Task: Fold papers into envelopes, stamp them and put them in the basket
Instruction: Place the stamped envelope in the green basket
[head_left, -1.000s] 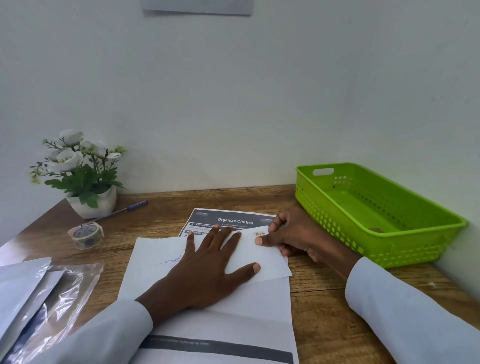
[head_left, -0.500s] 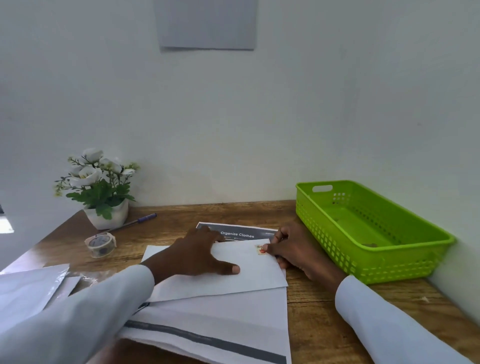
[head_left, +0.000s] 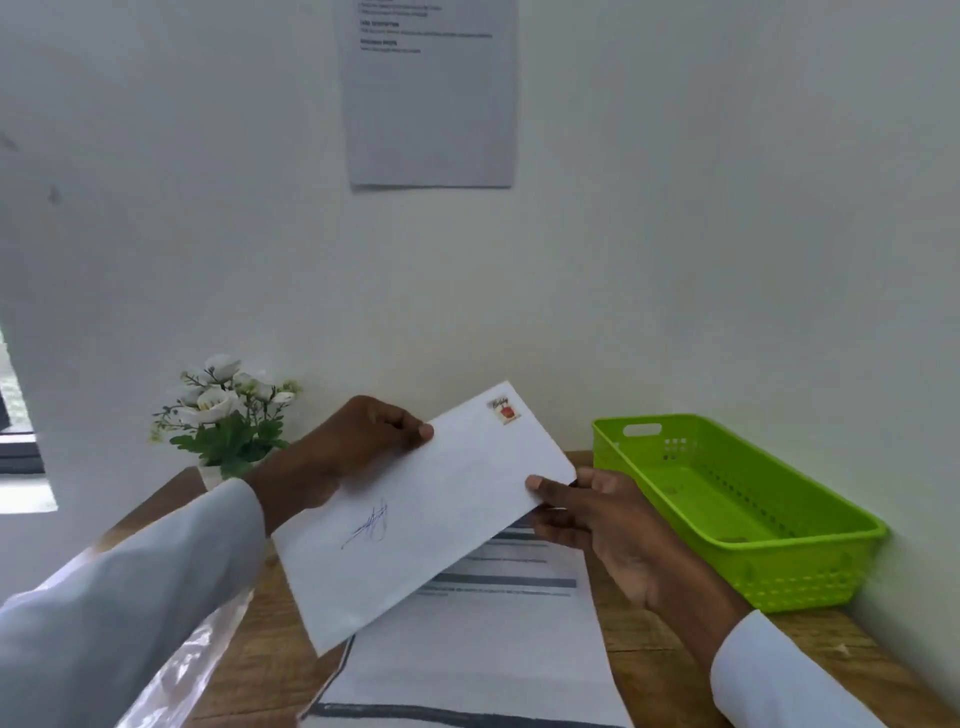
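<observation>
Both arms in long, plain pale grey-white cloth sleeves (head_left: 130, 597), loose-fitting, cuffs ending at the wrists. Left hand (head_left: 337, 457) and right hand (head_left: 608, 525) bare: no gloves, rings or watch visible.

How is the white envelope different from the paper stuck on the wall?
The envelope is held tilted in the air, gripped by the left hand and the right hand; the wall paper hangs flat and upright, untouched. The envelope carries a small stamp and a blue scribble; the wall paper has only a few lines of small print at its top. Both are pale rectangles.
</observation>
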